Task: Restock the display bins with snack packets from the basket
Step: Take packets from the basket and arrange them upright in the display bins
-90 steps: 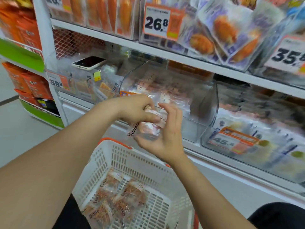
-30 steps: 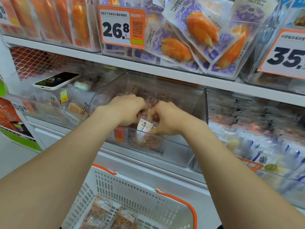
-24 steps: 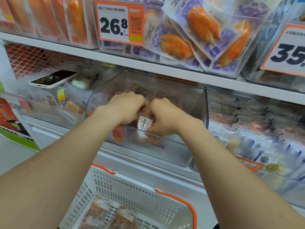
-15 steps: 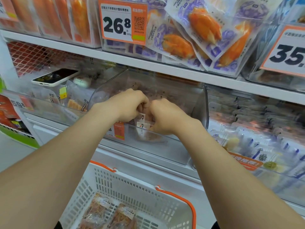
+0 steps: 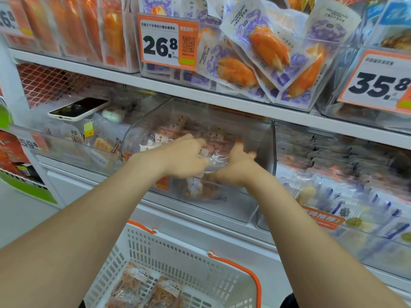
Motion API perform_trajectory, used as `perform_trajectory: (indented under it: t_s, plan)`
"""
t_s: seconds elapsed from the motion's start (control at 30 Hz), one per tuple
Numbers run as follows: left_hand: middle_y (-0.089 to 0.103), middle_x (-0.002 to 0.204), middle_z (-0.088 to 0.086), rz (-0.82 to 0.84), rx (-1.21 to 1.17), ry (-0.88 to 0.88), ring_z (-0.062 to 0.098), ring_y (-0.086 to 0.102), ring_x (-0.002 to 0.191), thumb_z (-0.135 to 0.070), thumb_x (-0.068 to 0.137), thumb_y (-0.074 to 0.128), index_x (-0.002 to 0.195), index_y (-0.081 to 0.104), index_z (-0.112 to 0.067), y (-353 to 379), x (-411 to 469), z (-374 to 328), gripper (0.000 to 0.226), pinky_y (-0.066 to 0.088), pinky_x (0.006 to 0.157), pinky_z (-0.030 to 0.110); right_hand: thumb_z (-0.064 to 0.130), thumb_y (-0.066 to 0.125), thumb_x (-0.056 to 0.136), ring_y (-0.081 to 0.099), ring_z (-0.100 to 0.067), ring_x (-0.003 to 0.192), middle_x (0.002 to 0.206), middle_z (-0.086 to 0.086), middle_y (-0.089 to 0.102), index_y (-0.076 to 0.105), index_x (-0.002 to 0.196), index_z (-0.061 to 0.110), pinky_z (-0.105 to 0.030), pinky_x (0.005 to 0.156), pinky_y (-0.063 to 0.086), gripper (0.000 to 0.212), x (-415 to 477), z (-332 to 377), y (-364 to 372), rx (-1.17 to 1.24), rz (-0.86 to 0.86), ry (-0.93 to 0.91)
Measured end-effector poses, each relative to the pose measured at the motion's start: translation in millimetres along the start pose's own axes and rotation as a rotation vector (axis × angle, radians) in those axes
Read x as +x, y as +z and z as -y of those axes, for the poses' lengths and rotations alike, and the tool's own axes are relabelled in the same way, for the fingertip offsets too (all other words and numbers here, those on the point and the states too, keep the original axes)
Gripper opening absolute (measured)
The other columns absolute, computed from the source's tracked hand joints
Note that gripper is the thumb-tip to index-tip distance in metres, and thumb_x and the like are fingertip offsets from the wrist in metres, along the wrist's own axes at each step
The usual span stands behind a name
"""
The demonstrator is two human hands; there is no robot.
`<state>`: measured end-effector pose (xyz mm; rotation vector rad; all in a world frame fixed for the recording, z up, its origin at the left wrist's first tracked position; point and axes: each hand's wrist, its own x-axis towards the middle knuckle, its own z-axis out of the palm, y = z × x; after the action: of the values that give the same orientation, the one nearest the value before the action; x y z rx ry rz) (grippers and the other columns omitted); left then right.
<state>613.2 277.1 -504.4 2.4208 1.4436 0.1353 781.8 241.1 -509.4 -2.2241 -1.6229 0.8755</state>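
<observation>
Display bin [image 5: 265,156]: clear plastic, open-topped, on the shelf [image 5: 200,225], partly filled with small snack packets [image 5: 172,135]; one packet [image 5: 195,190] stands against its front wall.
Basket [image 5: 178,246]: white slotted plastic, orange handle [image 5: 251,274], below the bin; two clear packets of brown strips [image 5: 131,285] lie inside.

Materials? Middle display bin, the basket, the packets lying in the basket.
Display bin: clear rigid plastic, possibly acrylic, glossy; the stock shows through its walls and the curved edge glints.
Basket: white moulded plastic, matte; slotted lattice walls.
Snack packets: thin clear film with a printed label, shiny; the shredded contents show through.
</observation>
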Motion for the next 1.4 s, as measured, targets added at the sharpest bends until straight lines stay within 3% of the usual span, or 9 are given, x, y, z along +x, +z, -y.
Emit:
perform_trajectory:
  t_s: [0.1,0.2,0.37,0.5,0.73,0.93,1.2,1.3,1.4]
  plan:
    - [0.038,0.149,0.006,0.067,0.016,-0.017,0.029,0.042,0.14,-0.043,0.091,0.068,0.161,0.028,-0.025,0.1,0.2,-6.4,0.083,0.043,0.109,0.038,0.028,0.086,0.072,0.043,-0.037,0.139,0.164,-0.02,0.022,0.006,0.164,0.012,-0.039,0.098,0.053,0.123,2.8,4.8,-2.2,0.467,-0.011,0.098]
    - [0.045,0.151,0.009,0.048,0.016,-0.011,0.027,0.044,0.141,-0.037,0.088,0.08,0.16,0.035,-0.021,-0.1,7.3,-8.1,0.087,0.041,0.11,0.032,0.024,0.067,0.064,0.055,-0.025,0.081,0.112,-0.008,0.061,0.06,0.115,0.009,-0.029,0.06,0.042,0.054,10.8,0.3,-0.9,0.866,-0.176,0.117]
    - [0.046,0.156,0.005,0.023,-0.02,-0.018,0.027,0.043,0.142,-0.031,0.08,0.09,0.152,0.049,-0.035,1.9,15.6,-1.3,0.082,0.039,0.112,0.034,0.055,0.046,0.087,0.056,-0.032,0.12,0.139,-0.001,0.054,0.042,0.153,0.02,-0.046,0.105,0.046,0.075,29.9,9.5,-0.1,1.024,-0.339,0.233]
    - [0.047,0.15,0.003,0.017,0.016,0.0,0.029,0.049,0.134,-0.031,0.076,0.093,0.144,0.055,-0.043,2.7,21.4,9.4,0.079,0.043,0.11,0.036,0.046,0.038,0.086,0.069,-0.033,0.105,0.123,-0.01,0.07,0.066,0.127,0.013,-0.05,0.099,0.056,0.06,80.5,-6.4,17.2,1.004,-0.272,0.228]
    - [0.051,0.148,0.006,0.003,0.077,0.051,0.028,0.042,0.139,-0.033,0.085,0.086,0.148,0.053,-0.036,-1.1,16.1,13.7,0.071,0.041,0.109,0.041,0.039,0.033,0.093,0.066,-0.029,0.108,0.123,-0.009,0.069,0.065,0.13,0.012,-0.039,0.094,0.053,0.056,45.4,13.9,11.5,0.949,-0.194,0.192]
    - [0.065,0.138,0.002,-0.254,0.04,0.077,0.028,0.049,0.137,-0.031,0.101,0.067,0.139,0.063,-0.027,-5.8,-9.2,12.6,0.039,0.045,0.109,0.048,0.038,0.032,0.104,0.051,-0.041,0.131,0.148,-0.021,0.051,0.046,0.148,0.0,-0.046,0.11,0.042,0.06,28.3,13.4,11.2,0.611,-0.304,0.155]
    - [0.05,0.084,-0.006,-0.672,-0.015,0.022,0.026,0.049,0.087,-0.023,0.088,0.063,0.08,0.047,-0.028,5.1,-67.5,12.4,0.018,0.038,0.069,0.038,0.015,0.047,0.085,0.061,-0.03,0.098,0.103,-0.008,0.067,0.069,0.102,0.017,-0.043,0.085,0.052,0.027,-51.0,19.9,32.1,0.058,-0.629,-0.591]
    - [0.057,0.073,0.0,-0.559,0.098,-0.149,0.036,0.059,0.077,-0.043,0.09,0.057,0.069,0.048,-0.024,21.6,-91.7,15.3,0.03,0.04,0.064,0.036,0.03,0.037,0.08,0.064,-0.035,0.08,0.083,-0.008,0.071,0.068,0.081,0.017,-0.04,0.064,0.054,0.033,-79.9,20.9,47.6,-0.128,-0.545,-0.636]
    - [0.053,0.078,0.003,-0.194,0.273,-0.196,0.033,0.054,0.073,-0.045,0.095,0.055,0.078,0.057,-0.022,58.1,-111.4,21.4,0.028,0.042,0.064,0.034,0.032,0.045,0.089,0.064,-0.042,0.086,0.09,-0.013,0.062,0.066,0.095,0.013,-0.036,0.064,0.047,0.029,-93.2,9.2,79.7,-0.41,-0.287,-0.575]
